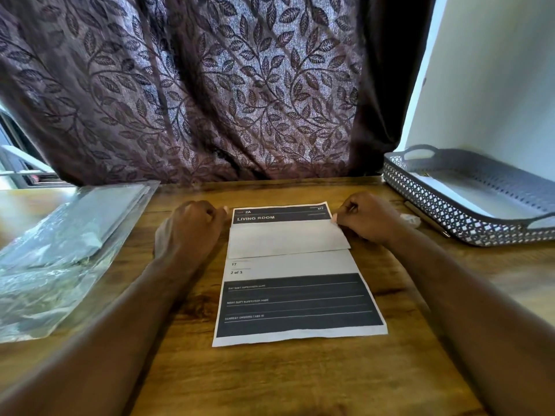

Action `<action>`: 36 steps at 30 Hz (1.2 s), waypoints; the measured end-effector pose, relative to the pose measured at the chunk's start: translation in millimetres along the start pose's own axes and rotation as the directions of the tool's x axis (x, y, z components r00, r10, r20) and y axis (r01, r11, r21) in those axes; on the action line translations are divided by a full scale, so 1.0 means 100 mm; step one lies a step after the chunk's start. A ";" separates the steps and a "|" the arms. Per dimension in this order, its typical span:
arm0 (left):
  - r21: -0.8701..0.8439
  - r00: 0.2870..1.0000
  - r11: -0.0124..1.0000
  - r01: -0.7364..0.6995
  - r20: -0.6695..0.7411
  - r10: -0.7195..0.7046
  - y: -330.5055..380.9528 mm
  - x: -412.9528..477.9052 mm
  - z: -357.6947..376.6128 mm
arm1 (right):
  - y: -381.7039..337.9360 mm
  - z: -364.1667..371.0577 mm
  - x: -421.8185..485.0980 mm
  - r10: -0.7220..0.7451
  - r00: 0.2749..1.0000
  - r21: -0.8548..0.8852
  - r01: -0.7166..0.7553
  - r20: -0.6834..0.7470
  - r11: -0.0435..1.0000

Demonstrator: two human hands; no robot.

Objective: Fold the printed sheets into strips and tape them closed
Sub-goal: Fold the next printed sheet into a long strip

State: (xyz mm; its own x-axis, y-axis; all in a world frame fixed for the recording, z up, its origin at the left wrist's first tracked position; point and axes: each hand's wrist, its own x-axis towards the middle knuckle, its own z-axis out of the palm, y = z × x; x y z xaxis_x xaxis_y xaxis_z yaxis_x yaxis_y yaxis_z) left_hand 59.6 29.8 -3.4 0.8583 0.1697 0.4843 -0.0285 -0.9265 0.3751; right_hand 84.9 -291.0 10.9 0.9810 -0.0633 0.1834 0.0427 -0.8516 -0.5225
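Nearest, two bare forearms reach forward over a wood-grain table (pixel 270 379), one on each side of a printed sheet (pixel 288 265) that lies flat at the table's middle. The sheet's near end carries a dark block with white lines and small labels, and just beyond it a white band reads "17" and "2 of 3". Farther on, a plain white flap is folded over the sheet's middle, its far edge stopping just short of a dark header that reads "2A" and "LIVING ROOM". The right hand (pixel 366 217) sits at the sheet's far right corner, its fingers curled and its fingertips pinching the flap's right end. The left hand (pixel 192 226) rests at the far left corner with its fingers curled in and its thumb at the sheet's edge; I cannot tell whether it grips the paper. Just right of the right hand lies a small crumpled clear scrap (pixel 410 219), and beside it a slim dark stick (pixel 426 219) runs along a grey lattice tray (pixel 444 211) that holds a white sheet (pixel 468 196). On the table's left side lies a clear plastic bag (pixel 60 250) with flat sheets inside. Behind the table hangs a dark curtain (pixel 210 85) with a leaf pattern, and a pale wall (pixel 495 85) stands at the far right.
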 end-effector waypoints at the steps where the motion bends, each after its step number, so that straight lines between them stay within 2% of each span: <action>1: -0.006 1.000 1.000 -0.011 0.009 0.012 0.00 0.00 -0.01 | -0.02 0.00 -0.03 -0.015 0.999 -0.025 0.014 -0.053 1.000; 4: -0.023 0.999 0.999 -0.049 0.020 0.049 0.06 -0.03 -0.03 | -0.22 0.01 -0.18 -0.112 0.969 -0.046 0.105 -0.219 0.993; 7: -0.065 0.998 0.996 -0.053 -0.026 0.051 0.14 -0.17 -0.15 | -0.64 0.15 -0.44 -0.231 0.936 -0.012 0.237 -0.266 0.971; 10: -0.125 0.993 0.987 -0.102 -0.078 0.093 0.08 -0.28 -0.31 | -1.11 0.43 -0.76 -0.345 0.908 0.078 0.372 -0.238 0.925; 15: -0.200 0.970 0.958 -0.204 -0.173 0.171 -0.37 -0.64 -0.75 | -1.92 0.90 -1.19 -0.478 0.875 0.156 0.484 -0.075 0.861; 17: -0.189 0.957 0.963 -0.190 -0.257 0.138 -0.68 -0.81 -1.00 | -2.22 1.06 -1.34 -0.546 0.838 0.182 0.539 -0.016 0.822; 20: -0.128 0.943 0.986 -0.108 -0.326 0.062 -1.24 -1.00 -1.37 | -2.60 1.31 -1.57 -0.670 0.742 0.204 0.654 0.017 0.729; 23: -0.016 0.953 0.987 0.163 -0.257 -0.161 -1.74 -1.21 -1.65 | -2.97 1.54 -1.78 -0.736 0.673 0.205 0.712 0.073 0.671; 26: 0.064 0.930 0.929 0.366 -0.074 -0.361 -2.01 -1.31 -1.71 | -3.27 1.71 -1.87 -0.767 0.618 0.136 0.756 0.171 0.640; 28: 0.078 0.913 0.911 0.404 0.030 -0.408 -2.07 -1.30 -1.68 | -3.42 1.79 -1.87 -0.736 0.619 0.072 0.750 0.274 0.657; 30: 0.069 0.912 0.913 0.402 0.064 -0.406 -2.11 -1.26 -1.65 | -3.55 1.86 -1.86 -0.675 0.643 0.009 0.722 0.362 0.692; 36: 0.024 0.917 0.919 0.394 0.057 -0.394 -2.15 -1.23 -1.63 | -3.90 2.03 -1.74 -0.584 0.699 -0.078 0.666 0.414 0.742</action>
State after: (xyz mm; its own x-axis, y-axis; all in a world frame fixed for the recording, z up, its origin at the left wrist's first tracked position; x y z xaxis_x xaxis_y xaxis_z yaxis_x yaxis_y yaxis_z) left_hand -123.4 262.3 -15.0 0.8275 0.5020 0.2516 0.3239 -0.7928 0.5163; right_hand -64.0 158.2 13.8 0.7386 0.6683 0.0888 0.6705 -0.7144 -0.2002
